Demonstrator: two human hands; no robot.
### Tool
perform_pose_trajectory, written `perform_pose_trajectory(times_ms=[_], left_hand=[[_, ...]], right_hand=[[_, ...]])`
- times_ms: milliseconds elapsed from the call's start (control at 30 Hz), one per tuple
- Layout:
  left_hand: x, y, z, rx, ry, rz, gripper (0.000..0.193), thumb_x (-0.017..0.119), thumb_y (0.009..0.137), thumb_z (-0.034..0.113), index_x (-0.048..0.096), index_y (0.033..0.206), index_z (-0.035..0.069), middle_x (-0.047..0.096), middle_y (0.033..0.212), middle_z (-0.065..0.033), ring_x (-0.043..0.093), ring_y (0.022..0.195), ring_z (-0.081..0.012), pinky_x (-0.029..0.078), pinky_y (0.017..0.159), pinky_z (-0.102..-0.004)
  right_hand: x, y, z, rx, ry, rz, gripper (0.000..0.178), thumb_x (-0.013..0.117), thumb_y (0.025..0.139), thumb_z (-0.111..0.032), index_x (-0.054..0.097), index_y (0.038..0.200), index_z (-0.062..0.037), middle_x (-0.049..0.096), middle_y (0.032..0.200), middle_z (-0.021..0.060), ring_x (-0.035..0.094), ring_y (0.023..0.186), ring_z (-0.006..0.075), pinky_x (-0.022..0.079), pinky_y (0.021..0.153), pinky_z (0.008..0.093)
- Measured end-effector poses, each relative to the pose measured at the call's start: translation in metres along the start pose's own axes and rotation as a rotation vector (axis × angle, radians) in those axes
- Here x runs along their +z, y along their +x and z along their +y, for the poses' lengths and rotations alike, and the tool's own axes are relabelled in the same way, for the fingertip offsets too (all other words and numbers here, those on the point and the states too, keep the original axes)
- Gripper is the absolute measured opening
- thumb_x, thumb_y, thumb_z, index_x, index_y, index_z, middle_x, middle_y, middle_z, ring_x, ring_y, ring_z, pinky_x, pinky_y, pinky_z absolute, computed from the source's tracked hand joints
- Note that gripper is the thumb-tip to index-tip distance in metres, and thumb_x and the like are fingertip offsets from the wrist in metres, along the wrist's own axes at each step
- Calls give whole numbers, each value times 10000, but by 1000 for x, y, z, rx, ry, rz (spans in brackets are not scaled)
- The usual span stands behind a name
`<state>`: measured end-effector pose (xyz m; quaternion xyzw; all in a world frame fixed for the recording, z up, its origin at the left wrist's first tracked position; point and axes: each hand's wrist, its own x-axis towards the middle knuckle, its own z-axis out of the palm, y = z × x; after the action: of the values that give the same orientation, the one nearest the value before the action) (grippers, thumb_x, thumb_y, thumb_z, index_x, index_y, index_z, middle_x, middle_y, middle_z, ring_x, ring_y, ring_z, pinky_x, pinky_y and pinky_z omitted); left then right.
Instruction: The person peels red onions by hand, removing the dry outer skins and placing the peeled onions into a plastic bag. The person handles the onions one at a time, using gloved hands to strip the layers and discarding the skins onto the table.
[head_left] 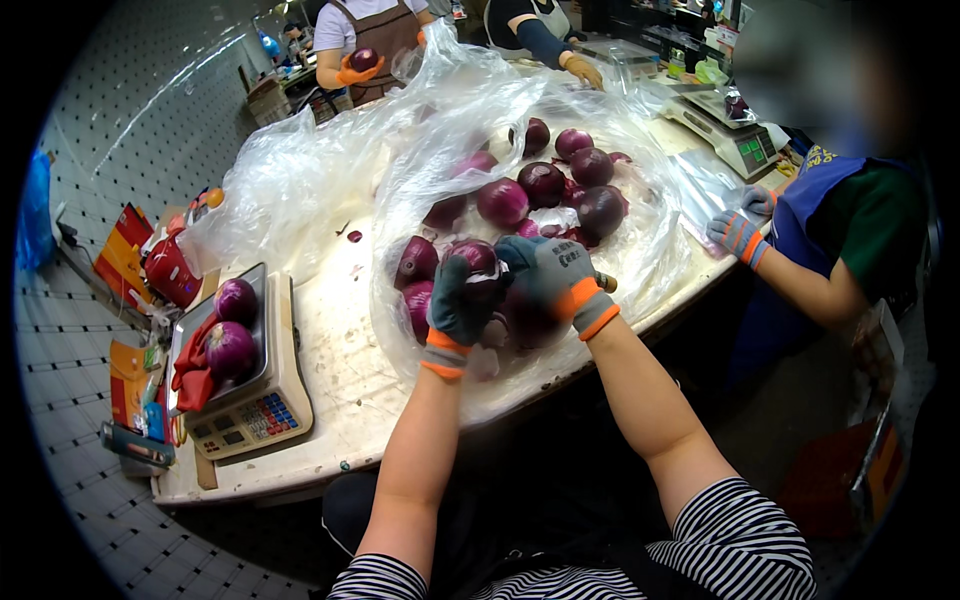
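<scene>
My left hand (pixel 462 308), in a grey and orange work glove, is closed round a red onion (pixel 474 258) whose papery skin is partly loose. Against that onion are the curled fingers of my gloved right hand (pixel 555 272), blurred by motion; what they pinch is hidden. A short yellowish-brown end (pixel 605 282) sticks out beside the right glove's heel. Several more red onions (pixel 502 203) lie just beyond my hands on a spread clear plastic bag (pixel 400 190), with loose skins among them.
On the left, a scale (pixel 250 425) carries two onions (pixel 231 349) and red netting (pixel 194 365). Another scale (pixel 735 140) stands at the far right. A co-worker's gloved hands (pixel 738 235) rest by the table's right edge; across the table another person holds an onion (pixel 363 60).
</scene>
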<state>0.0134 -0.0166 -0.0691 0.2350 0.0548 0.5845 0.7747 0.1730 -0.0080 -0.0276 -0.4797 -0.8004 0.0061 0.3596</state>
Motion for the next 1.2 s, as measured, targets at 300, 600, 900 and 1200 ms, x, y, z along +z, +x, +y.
perform_pose_trajectory(times_ms=[300,600,900,1200], left_hand=[[-16,4,3,-81,92,2,321,541,893,285,558,1112,51,575,1083,-111,554,1021,-252,477,870,-411],[-15,2,1,-201,-62,123,369,591,868,337,530,1127,81,649,997,-152,632,862,-278,513,832,-402],[0,-4,9,-90,281,156,340,596,873,278,539,1129,61,618,1006,-101,625,894,-271,514,833,-383],[-1,-3,11,-102,293,12,347,574,879,236,520,1176,64,591,1099,-101,565,1048,-261,481,896,-427]], right_hand=[[2,14,-6,332,-159,-253,291,425,904,-389,590,975,-159,651,869,135,624,792,351,498,647,445],[-1,10,13,350,67,-82,327,471,894,-403,633,1011,-145,642,957,161,614,859,358,489,730,438],[-21,0,8,-100,-78,-140,294,547,836,-257,575,1127,-218,620,979,82,617,817,291,492,659,419],[-24,-3,17,-179,-71,-162,451,588,770,-162,542,1212,-239,622,964,110,608,777,319,497,668,423]])
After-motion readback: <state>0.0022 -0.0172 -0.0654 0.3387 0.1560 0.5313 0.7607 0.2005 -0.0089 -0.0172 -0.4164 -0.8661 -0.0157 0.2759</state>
